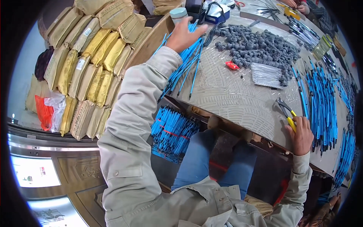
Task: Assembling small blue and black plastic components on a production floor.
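Observation:
My left hand [184, 37] reaches to the far left of the table, fingers spread, over a loose pile of thin blue rods [185, 62] with dark tips. Just beyond it stands a jar with a pale blue lid [178, 13]. At the table's near right edge, my right hand [302, 135] is closed around the yellow handles of a pair of pincers [285, 109]. The dark jaws point up and left over the tabletop. A thick bunch of blue rods [321, 106] lies right beside that hand.
Grey plastic fittings [261, 43] are heaped mid-table, near a bundle of thin silvery wires [266, 73] and a small red packet [231, 65]. Brown wrapped packages [81, 72] are stacked at left. Bundled blue rods [172, 130] sit below the table. Another person's hands [298, 5] work at the far right.

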The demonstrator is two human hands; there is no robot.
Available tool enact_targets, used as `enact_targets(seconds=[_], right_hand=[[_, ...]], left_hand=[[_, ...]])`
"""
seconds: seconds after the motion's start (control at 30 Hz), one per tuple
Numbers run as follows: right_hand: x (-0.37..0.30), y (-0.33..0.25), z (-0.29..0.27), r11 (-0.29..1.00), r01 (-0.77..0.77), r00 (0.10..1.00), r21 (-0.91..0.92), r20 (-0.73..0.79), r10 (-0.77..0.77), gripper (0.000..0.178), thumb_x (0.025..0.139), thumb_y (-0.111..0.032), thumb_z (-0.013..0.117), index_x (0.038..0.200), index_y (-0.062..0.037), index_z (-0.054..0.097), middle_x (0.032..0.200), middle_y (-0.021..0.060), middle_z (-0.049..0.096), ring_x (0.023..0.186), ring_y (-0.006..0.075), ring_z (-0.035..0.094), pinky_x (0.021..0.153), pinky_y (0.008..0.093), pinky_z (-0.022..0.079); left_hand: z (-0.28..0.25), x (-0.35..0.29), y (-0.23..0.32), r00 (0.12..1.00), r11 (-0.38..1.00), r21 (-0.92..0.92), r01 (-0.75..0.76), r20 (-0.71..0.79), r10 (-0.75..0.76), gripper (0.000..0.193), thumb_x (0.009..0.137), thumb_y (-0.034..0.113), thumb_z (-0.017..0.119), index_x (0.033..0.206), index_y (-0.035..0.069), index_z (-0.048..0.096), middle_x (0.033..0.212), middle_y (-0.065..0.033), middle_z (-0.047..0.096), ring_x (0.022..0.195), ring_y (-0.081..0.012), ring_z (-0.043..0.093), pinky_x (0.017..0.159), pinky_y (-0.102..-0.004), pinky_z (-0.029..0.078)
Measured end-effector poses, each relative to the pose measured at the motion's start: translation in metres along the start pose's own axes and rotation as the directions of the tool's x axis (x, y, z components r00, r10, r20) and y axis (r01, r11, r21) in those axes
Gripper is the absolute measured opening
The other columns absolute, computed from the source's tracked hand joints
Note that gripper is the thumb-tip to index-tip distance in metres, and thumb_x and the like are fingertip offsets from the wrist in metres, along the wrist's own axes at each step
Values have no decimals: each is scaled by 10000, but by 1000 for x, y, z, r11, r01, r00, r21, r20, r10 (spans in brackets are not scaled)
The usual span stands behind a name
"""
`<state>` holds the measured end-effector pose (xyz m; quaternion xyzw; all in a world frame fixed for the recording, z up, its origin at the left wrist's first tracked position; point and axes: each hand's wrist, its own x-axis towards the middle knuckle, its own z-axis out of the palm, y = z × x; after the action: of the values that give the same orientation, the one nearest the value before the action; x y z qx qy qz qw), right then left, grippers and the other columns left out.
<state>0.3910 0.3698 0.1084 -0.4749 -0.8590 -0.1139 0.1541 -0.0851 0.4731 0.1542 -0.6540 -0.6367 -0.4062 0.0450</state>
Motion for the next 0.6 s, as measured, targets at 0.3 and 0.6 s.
enact_targets(seconds=[0.3,0.6], right_hand=[[-3,-5,10,1000,15,1000,-3,6,-15,361,790,-376,625,995,-99,518,961,45,521,803,230,531,668,322,423],[-9,-61,-13,983,113,987,144,-131,-95,244,770,-146,644,989,-95,551,1088,55,552,963,261,543,816,332,417]], left_hand=[[-120,-39,3,936,999,-4,-43,350,41,528,817,360,628,1188,-4,534,1135,-168,594,974,-258,594,809,-318,478],[-137,-169,2,964,923,-332,193,-112,-242,398,869,172,606,1199,-22,495,1127,-164,588,1008,-228,590,832,-302,480]])
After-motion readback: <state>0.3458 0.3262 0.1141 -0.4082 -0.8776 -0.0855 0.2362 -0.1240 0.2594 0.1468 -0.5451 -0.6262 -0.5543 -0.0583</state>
